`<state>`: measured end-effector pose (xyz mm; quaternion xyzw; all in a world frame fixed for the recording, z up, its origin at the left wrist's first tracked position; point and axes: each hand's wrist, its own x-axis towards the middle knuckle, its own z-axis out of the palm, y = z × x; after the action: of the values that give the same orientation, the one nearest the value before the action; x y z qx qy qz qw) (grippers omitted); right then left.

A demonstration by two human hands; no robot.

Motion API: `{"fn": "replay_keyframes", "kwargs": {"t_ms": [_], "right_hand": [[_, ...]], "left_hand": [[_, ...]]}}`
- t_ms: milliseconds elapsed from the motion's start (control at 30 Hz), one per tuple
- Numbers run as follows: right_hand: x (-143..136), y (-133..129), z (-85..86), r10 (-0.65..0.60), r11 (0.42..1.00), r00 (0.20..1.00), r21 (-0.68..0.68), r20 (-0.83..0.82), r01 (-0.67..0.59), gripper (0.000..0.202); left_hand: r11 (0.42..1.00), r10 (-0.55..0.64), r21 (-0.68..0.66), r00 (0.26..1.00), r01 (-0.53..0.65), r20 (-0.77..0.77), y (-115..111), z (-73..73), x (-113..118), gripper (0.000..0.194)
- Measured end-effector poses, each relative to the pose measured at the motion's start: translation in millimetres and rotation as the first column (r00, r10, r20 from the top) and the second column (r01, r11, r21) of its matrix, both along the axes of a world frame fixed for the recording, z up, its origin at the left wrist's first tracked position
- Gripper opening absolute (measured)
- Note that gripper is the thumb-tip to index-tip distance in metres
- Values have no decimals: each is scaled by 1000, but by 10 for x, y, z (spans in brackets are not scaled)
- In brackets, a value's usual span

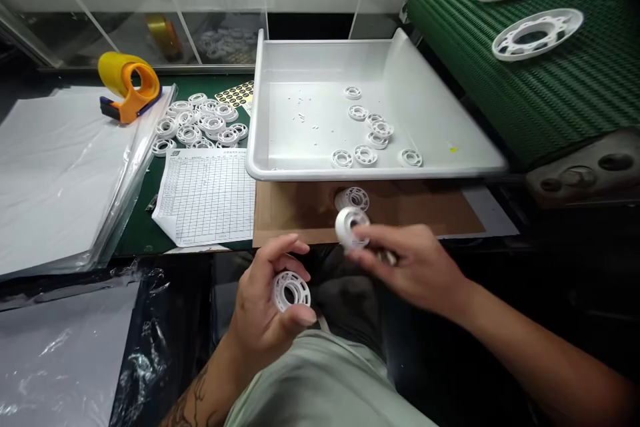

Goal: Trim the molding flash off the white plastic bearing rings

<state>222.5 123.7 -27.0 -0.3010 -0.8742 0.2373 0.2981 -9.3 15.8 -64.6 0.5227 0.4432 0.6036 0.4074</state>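
Observation:
My left hand [263, 307] is curled round a white plastic ring [299, 289] with slots about its rim, held low in front of my lap. Between thumb and fingers, my right hand [415, 267] grips another white ring [345, 230], slightly blurred; something thin and pale, too unclear to name, shows under its fingers. Just beyond that ring, a short stack of white rings [357, 198] rests on a brown cardboard sheet [300, 213]. Behind it stands a white tray [310, 173], where several more rings [366, 155] and tiny white scraps lie.
At left are a heap of white rings [213, 123], a printed form [210, 200], an orange tape dispenser [135, 97] and plastic-wrapped sheets [55, 167]. On the right, a green conveyor belt [465, 47] carries larger-looking white rings [537, 35]. Clear panels stand behind the table.

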Motion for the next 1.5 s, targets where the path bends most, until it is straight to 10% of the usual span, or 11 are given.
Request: {"fn": "replay_keyframes", "kwargs": {"t_ms": [167, 567, 800, 1033, 1200, 1500], "right_hand": [[209, 472, -318, -314, 949, 924, 93, 217, 301, 33], [52, 502, -259, -325, 943, 741, 141, 588, 302, 34], [169, 461, -214, -320, 945, 868, 190, 380, 266, 37], [42, -83, 283, -105, 988, 994, 119, 35, 100, 13], [-249, -397, 362, 258, 961, 956, -63, -139, -268, 14], [-377, -441, 380, 277, 922, 931, -207, -236, -327, 21]], "left_hand": [[999, 50, -18, 998, -50, 24, -22, 69, -26, 52], [980, 198, 21, 979, -199, 54, -13, 175, 27, 54], [972, 222, 55, 971, -227, 92, -54, 182, 55, 58], [984, 179, -14, 963, -180, 202, -98, 308, 147, 63], [982, 165, -142, 930, -123, 330, -125, 434, 187, 61], [955, 143, -287, 732, 75, 666, -71, 592, 193, 61]]}}
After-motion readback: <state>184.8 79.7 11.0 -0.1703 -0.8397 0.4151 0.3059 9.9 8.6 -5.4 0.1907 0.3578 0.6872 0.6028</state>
